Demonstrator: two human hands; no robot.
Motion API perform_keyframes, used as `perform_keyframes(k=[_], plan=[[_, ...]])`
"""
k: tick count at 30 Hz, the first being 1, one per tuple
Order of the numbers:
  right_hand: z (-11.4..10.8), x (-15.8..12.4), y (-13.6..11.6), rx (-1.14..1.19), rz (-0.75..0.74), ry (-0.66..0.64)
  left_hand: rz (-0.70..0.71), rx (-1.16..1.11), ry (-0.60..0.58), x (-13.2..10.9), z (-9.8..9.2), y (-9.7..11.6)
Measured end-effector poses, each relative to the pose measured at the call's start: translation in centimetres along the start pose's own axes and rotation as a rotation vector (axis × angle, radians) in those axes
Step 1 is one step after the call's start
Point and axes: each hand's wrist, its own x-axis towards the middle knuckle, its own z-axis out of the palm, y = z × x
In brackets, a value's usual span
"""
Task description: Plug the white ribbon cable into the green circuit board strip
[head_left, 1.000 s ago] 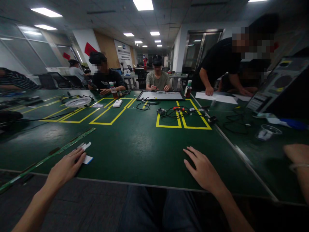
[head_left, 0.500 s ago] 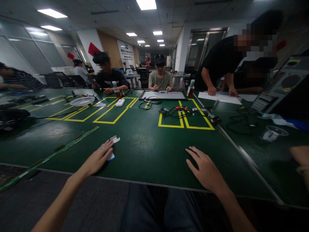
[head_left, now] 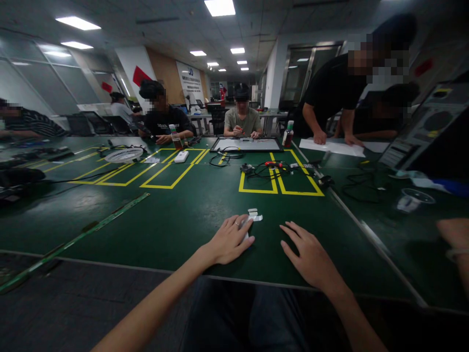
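My left hand [head_left: 229, 239] lies palm down on the green table [head_left: 172, 220], its fingers resting on a small white card-like object [head_left: 252, 216] that sticks out past the fingertips. My right hand [head_left: 308, 254] rests flat on the table just to the right, fingers spread and holding nothing. The two hands are about a hand's width apart near the table's front edge.
A long thin green strip [head_left: 84, 227] lies at the left. Yellow taped boxes [head_left: 280, 183], cables [head_left: 271, 168], a white fan [head_left: 122, 154] and a flat panel [head_left: 247, 144] sit farther back. Several people sit or lean around the table. Another person's arm [head_left: 454, 239] rests at right.
My left hand has slid the small white object across the table from the left toward the middle, stopping beside my right hand. The right hand has stayed in place.
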Motion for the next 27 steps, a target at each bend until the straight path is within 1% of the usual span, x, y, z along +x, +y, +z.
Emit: perform_keyframes(k=[3, 5, 11, 18, 20, 22, 24, 25, 27], plan=[[0.0, 0.0, 0.0, 0.012, -0.007, 0.004, 0.065, -0.033, 0.019, 1.5, 0.2, 0.5], [0.1, 0.0, 0.0, 0.018, -0.012, 0.007, 0.086, -0.03, 0.024, 1.9, 0.3, 0.7], [0.3, -0.1, 0.1, 0.017, -0.013, 0.023, 0.14, -0.028, 0.019, 1.1, 0.5, 0.5], [0.2, -0.2, 0.1, 0.013, -0.004, 0.01, 0.116, -0.06, 0.033, 0.8, 0.4, 0.4], [0.1, -0.2, 0.0, 0.008, 0.0, 0.004, 0.091, -0.065, 0.035, 0.7, 0.4, 0.6], [0.0, -0.1, -0.1, 0.013, 0.002, 0.007, 0.054, -0.074, 0.068, 0.3, 0.2, 0.4], [-0.1, -0.1, -0.1, 0.024, 0.0, 0.015, -0.001, -0.075, 0.142, -0.7, -0.6, -0.6], [-0.1, -0.1, -0.1, 0.03, -0.001, 0.018, -0.041, -0.063, 0.19, -1.6, -1.2, -1.6], [-0.1, -0.2, -0.1, 0.037, -0.005, 0.02, -0.156, -0.001, 0.291, -4.0, -3.1, -4.7]])
